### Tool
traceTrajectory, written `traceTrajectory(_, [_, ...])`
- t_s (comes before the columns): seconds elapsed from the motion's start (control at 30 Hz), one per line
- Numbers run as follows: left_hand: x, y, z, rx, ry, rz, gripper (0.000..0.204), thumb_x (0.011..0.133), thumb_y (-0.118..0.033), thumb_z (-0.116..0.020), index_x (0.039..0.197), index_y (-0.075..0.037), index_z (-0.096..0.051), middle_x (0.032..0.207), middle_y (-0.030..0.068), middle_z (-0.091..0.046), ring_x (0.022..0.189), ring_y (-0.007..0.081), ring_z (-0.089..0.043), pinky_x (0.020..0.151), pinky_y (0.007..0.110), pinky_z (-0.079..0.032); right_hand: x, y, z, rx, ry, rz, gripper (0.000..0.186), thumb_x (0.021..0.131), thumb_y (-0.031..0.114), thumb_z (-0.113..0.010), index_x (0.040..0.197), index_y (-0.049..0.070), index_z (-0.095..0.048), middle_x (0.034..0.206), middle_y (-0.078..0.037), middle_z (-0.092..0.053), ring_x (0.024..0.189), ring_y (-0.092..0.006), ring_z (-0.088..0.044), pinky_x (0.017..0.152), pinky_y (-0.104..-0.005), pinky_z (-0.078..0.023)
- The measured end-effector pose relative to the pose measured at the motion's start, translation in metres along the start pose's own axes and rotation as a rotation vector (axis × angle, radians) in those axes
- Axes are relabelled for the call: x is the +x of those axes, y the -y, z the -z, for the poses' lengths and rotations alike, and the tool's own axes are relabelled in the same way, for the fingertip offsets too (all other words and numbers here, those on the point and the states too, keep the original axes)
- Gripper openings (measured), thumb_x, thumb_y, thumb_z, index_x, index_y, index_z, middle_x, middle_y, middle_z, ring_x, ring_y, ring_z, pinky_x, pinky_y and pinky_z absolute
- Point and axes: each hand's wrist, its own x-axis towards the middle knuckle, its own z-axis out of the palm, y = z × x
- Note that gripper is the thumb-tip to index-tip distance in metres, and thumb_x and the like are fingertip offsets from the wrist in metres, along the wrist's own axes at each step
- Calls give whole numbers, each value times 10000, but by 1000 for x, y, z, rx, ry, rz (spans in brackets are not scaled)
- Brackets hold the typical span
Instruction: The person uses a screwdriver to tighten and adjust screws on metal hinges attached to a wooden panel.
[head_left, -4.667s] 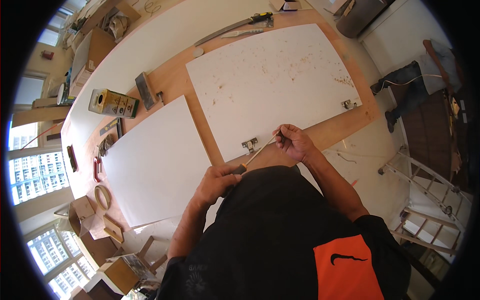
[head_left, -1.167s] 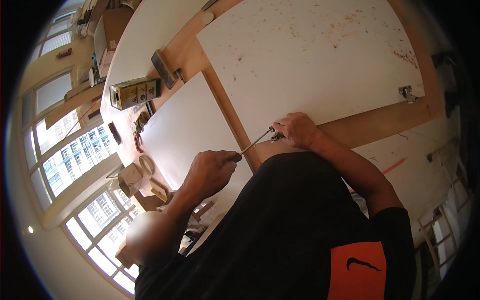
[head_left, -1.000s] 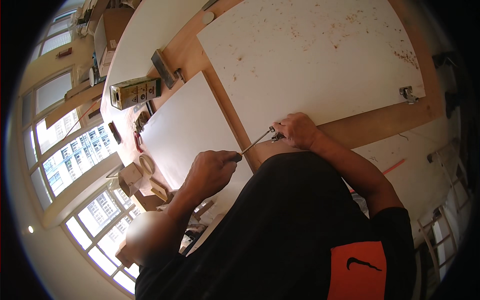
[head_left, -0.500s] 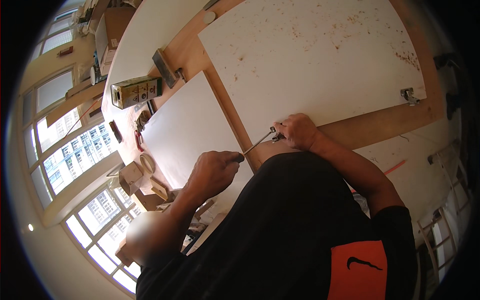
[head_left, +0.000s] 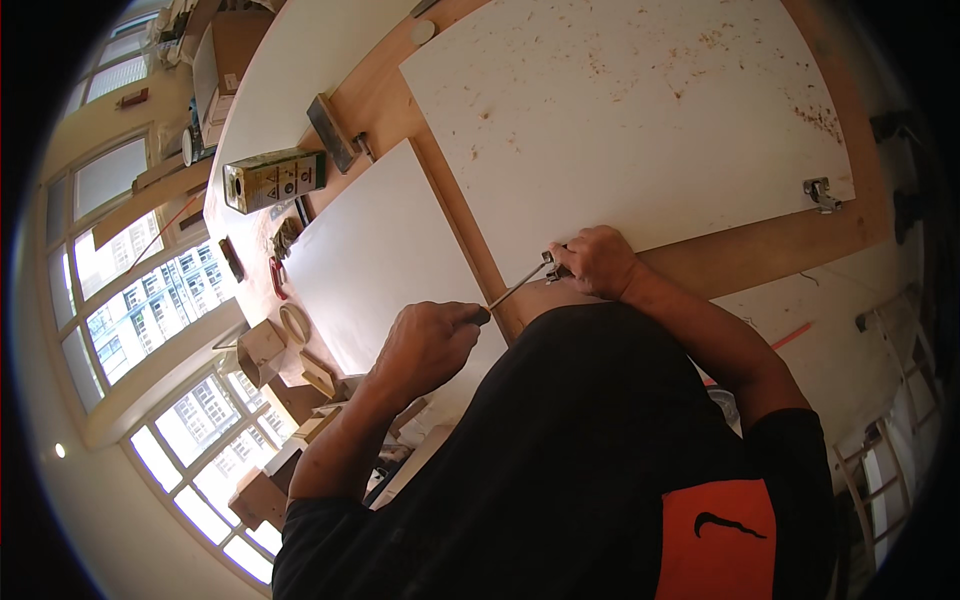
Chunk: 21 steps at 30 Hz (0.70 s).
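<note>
My left hand point(head_left: 428, 342) is closed around the handle of a screwdriver point(head_left: 520, 285), whose thin shaft points up and right. The shaft's tip meets a metal cabinet hinge point(head_left: 556, 270) at the near edge of a large white board point(head_left: 640, 130). My right hand point(head_left: 600, 262) grips this hinge, fingers bent over it and hiding part of it. A second metal hinge point(head_left: 822, 195) is attached near the board's right corner. Brown dust and shavings lie scattered on the board. The screw itself is too small to make out.
Left of the large board lies a smaller white panel point(head_left: 385, 260). Beyond it stand a rectangular metal can point(head_left: 275, 180) and a dark flat block point(head_left: 332, 133). A red-handled tool point(head_left: 277, 278), a tape roll point(head_left: 295, 324) and a cardboard box point(head_left: 261, 352) line the left side.
Almost nothing differs; the view has shifted very slightly. Both hands keep their hold on the screwdriver and the hinge.
</note>
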Motion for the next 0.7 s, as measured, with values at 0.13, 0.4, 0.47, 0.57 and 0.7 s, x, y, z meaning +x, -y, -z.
traceTrajectory(0.13, [1, 8, -4, -5, -39, -60, 341, 873, -139, -573, 1120, 9, -755, 1014, 243, -745, 908, 416, -720, 915, 433, -561, -1, 0, -1, -13, -1, 9, 522, 705, 333, -838, 1152, 83, -735, 727, -18, -640, 733, -209, -654, 682, -367, -528])
traceTrajectory(0.4, [3, 9, -4, 40, -21, -55, 337, 912, -137, -604, 1176, 16, -746, 959, 190, -779, 790, 215, -730, 800, 343, -569, -1, -1, -4, -21, 7, 10, 532, 709, 353, -838, 1153, 81, -733, 728, -14, -640, 734, -204, -654, 675, -365, -524])
traceTrajectory(0.47, [3, 7, -3, 41, -19, -57, 337, 912, -138, -604, 1177, 15, -746, 947, 189, -777, 777, 212, -725, 791, 344, -567, -2, -2, -5, -24, -10, 15, 535, 708, 358, -837, 1152, 79, -733, 727, -13, -639, 735, -201, -654, 673, -362, -524])
traceTrajectory(0.57, [4, 8, -4, 43, -25, -73, 337, 912, -139, -605, 1177, 14, -746, 924, 188, -774, 752, 205, -713, 774, 344, -563, -1, -1, -4, -27, -14, 10, 533, 705, 360, -839, 1145, 78, -734, 726, -13, -640, 733, -198, -654, 671, -362, -523])
traceTrajectory(0.7, [4, 9, -6, 35, -39, -76, 333, 916, -145, -610, 1174, 14, -748, 876, 185, -765, 708, 195, -692, 744, 344, -556, 0, 1, -1, -18, 54, -27, 452, 739, 322, -806, 1118, 90, -719, 796, -33, -708, 791, -215, -693, 716, -375, -552])
